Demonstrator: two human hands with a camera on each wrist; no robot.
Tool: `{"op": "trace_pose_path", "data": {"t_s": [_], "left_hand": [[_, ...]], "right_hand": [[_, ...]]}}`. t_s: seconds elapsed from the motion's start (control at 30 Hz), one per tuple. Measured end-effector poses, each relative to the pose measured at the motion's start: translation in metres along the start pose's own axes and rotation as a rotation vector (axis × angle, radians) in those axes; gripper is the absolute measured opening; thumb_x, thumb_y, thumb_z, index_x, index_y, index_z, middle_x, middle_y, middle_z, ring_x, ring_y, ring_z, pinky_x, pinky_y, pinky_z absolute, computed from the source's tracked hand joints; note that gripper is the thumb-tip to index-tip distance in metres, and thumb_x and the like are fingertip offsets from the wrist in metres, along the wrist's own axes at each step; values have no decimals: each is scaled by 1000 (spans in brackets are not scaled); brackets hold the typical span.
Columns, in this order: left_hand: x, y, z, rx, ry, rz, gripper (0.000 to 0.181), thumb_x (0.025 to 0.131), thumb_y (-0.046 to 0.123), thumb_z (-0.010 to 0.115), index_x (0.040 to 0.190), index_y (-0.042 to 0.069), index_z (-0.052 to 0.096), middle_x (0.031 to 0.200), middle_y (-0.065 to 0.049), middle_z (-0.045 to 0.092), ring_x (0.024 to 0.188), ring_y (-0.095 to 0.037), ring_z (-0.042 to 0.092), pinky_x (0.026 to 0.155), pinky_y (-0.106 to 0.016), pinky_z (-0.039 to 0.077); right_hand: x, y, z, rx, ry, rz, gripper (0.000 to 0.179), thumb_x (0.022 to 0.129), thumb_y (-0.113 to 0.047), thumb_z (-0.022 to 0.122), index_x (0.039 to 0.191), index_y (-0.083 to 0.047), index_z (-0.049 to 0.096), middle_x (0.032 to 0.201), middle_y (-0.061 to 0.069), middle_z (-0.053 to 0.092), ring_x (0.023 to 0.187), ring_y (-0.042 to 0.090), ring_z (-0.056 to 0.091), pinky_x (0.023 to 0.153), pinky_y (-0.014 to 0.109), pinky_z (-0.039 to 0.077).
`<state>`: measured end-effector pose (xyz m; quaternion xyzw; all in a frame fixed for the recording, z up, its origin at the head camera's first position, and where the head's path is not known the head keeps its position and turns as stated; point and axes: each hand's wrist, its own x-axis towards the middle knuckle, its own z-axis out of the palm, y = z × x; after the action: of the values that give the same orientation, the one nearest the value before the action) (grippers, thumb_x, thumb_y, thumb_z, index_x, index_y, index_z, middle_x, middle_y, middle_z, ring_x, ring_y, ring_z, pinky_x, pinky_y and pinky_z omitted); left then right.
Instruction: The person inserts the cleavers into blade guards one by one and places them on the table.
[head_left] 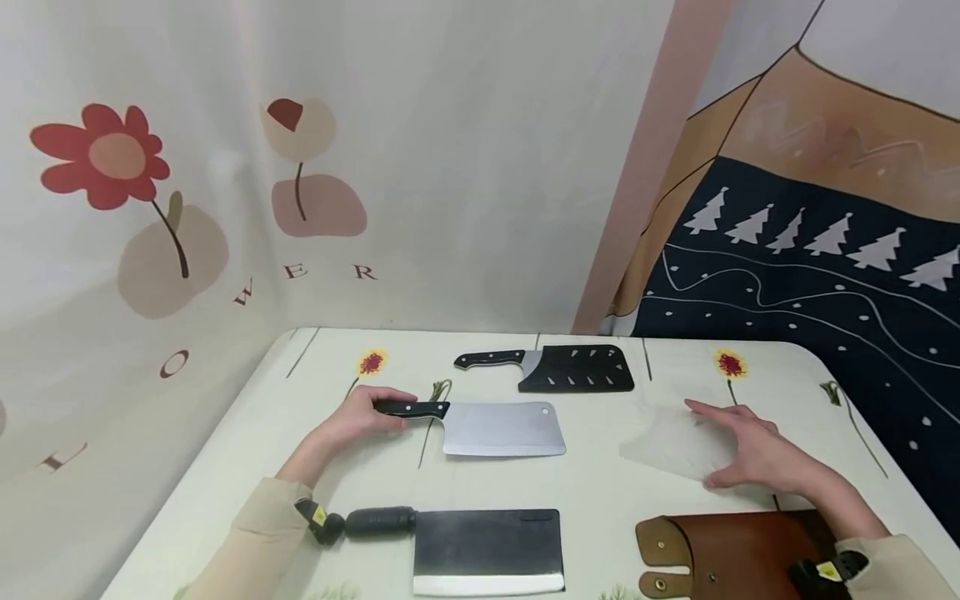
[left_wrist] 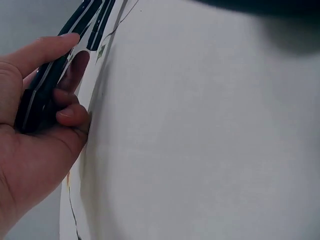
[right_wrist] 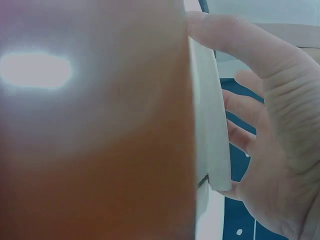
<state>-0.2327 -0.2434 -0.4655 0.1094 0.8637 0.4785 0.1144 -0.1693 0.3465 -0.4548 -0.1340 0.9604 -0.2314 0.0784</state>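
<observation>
My left hand (head_left: 365,417) grips the black riveted handle of a cleaver (head_left: 504,429). Its bare silver blade, with a hole near the far corner, points right. The left wrist view shows the fingers wrapped about that handle (left_wrist: 44,95). On the right side, my right hand (head_left: 757,450) spans a whitish translucent blade cover (head_left: 667,442), thumb at the near edge and fingers at the far one. In the right wrist view the cover (right_wrist: 216,120) shows edge-on between thumb and fingers. The cover and the cleaver are apart.
Behind the cleaver lies a knife in a black slotted sheath (head_left: 585,369). Nearer me is a large dark-bladed cleaver (head_left: 487,550) with a black handle. A brown leather sheath (head_left: 738,554) lies under my right forearm. Printed curtains back the white tabletop (head_left: 600,492).
</observation>
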Motion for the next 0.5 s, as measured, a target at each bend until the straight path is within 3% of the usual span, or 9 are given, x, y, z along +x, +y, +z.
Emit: {"op": "trace_pose_path", "data": {"t_s": [0.2,0.37,0.5], "left_hand": [[-3,-2,0,-53,-40,-12,44,80,6,86,123,0,73,121,-17,71,104,-20,62,85,-26,49],[-5,-1,0,-89,-85,-16,46,82,6,85,126,-1,72,123,-19,69,93,-18,59,72,-25,50],[-7,-1,0,-105,-100,-29,47,83,7,85,127,-1,71,119,-18,70,85,-16,59,66,-24,49]], "right_hand": [[1,-1,-3,2,25,-14,108,60,-35,99,150,-3,48,134,26,59,114,46,49,86,67,48],[-1,-1,-2,28,47,-32,106,63,-38,97,150,-3,48,134,25,61,115,46,49,89,69,45],[-1,-5,-3,38,53,-44,105,64,-39,97,150,-2,48,134,27,60,120,54,45,91,74,41]]}}
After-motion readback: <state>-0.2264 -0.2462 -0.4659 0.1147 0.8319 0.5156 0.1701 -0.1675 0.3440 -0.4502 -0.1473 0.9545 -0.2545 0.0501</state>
